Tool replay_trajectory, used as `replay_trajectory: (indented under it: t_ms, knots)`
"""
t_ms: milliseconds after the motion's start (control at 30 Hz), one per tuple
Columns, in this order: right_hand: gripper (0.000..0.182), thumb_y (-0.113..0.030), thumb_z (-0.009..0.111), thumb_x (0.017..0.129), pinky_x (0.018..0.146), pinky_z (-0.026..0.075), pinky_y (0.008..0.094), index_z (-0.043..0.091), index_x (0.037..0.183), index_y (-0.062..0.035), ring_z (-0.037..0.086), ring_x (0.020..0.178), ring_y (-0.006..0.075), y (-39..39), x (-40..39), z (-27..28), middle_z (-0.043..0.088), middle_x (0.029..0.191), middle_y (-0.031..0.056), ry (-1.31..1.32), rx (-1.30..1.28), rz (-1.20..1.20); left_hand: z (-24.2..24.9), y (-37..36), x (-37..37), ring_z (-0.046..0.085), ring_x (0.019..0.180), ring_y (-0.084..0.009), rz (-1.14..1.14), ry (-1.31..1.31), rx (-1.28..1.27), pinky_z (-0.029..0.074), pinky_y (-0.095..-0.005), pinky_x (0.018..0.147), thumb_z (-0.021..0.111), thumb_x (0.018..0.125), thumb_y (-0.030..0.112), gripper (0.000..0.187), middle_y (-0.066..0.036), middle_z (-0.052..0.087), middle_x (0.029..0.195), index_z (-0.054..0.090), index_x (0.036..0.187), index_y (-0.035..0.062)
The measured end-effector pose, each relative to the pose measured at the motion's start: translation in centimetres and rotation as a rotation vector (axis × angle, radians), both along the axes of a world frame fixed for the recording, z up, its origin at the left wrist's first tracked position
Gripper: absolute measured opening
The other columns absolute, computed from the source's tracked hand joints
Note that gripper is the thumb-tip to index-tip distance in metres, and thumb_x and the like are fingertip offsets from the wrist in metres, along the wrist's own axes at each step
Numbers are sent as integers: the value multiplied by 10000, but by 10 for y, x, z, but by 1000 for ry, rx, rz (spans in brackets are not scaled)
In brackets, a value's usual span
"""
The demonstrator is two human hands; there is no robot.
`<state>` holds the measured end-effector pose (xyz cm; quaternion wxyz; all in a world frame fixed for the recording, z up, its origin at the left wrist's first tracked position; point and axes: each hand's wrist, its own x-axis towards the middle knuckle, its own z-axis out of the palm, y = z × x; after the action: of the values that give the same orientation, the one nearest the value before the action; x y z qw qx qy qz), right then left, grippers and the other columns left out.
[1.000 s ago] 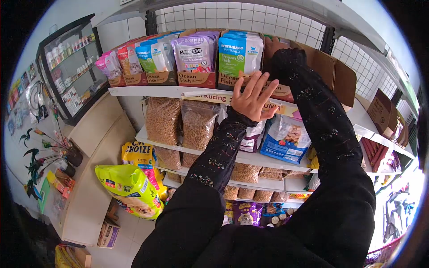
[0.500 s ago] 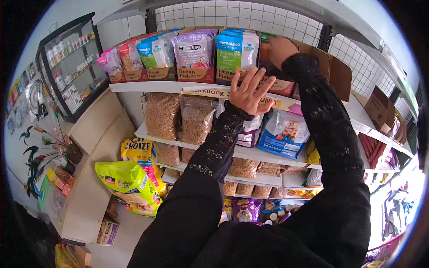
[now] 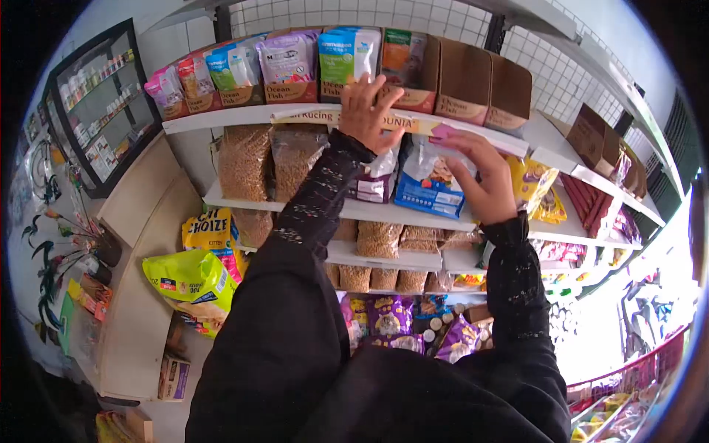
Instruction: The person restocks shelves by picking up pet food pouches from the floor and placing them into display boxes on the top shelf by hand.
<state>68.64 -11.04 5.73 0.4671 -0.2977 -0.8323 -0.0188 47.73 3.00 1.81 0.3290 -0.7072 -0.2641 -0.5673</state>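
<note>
My left hand (image 3: pixel 368 112) is open with fingers spread, in front of the cardboard display box holding blue-and-green pouches (image 3: pixel 348 55) on the top shelf. Lower and to the right, my right hand (image 3: pixel 484 176) is open, thumb and fingers apart, in front of the shelf edge and a blue-and-white pet food bag (image 3: pixel 430 183). Right of the blue-and-green pouches, a green-and-orange pouch (image 3: pixel 397 55) stands in another display box. Two brown display boxes (image 3: pixel 463 77) with no pouches showing follow on its right. A paper label strip (image 3: pixel 336 117) runs along the shelf edge.
More pouches, including a purple one (image 3: pixel 288 59), line the top shelf's left part. Clear bags of kibble (image 3: pixel 245 162) fill lower shelves. A lime-green dog food bag (image 3: pixel 188 284) stands at left, below a glass cabinet (image 3: pixel 103 111). Open brown boxes (image 3: pixel 602 144) sit at right.
My right hand has come out from the display box behind the green-and-orange pouch and moved down in front of the shelf edge. My left hand stays spread at the top shelf. The view has shifted slightly.
</note>
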Motion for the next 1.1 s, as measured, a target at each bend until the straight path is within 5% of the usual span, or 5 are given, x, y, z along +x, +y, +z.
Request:
replay_trajectory:
  t_ms: [167,433,667,833,1100]
  knots:
    - [181,-110,528,841,797,418,246,571,967,12,525,929,133,-20,2,-87,575,945,78,385,-438,140,-43,-59,-9,366,1145,-306,86,40,-61,216,-480,956,551,719,345,414,-110,438,1163,540,1084,150]
    - [199,-154,494,874,684,436,211,585,960,0,551,801,98,-42,-41,-303,594,890,30,622,-1216,144,-306,-178,-65,467,968,-300,75,-444,-770,365,-375,833,513,778,178,237,-121,507,1025,553,987,73]
    - [260,-232,485,880,626,455,229,566,1010,-21,553,727,96,-88,-66,-480,601,857,36,415,-1666,123,-511,-317,-119,557,814,-285,312,-552,-1316,440,-383,699,566,726,134,170,-104,588,850,565,888,84]
    - [294,-262,500,870,572,449,230,526,1066,-43,547,671,100,-110,-77,-619,596,826,29,164,-1748,84,-575,-372,-126,589,734,-254,313,-576,-1862,470,-353,622,568,752,129,119,-97,598,815,565,866,94]
    - [192,-276,485,843,445,400,266,536,861,-91,499,550,126,-165,-102,-763,519,664,9,216,-2158,-187,-706,-408,-127,600,720,-244,242,-528,-2095,477,-334,610,575,749,148,122,-90,603,797,563,859,96]
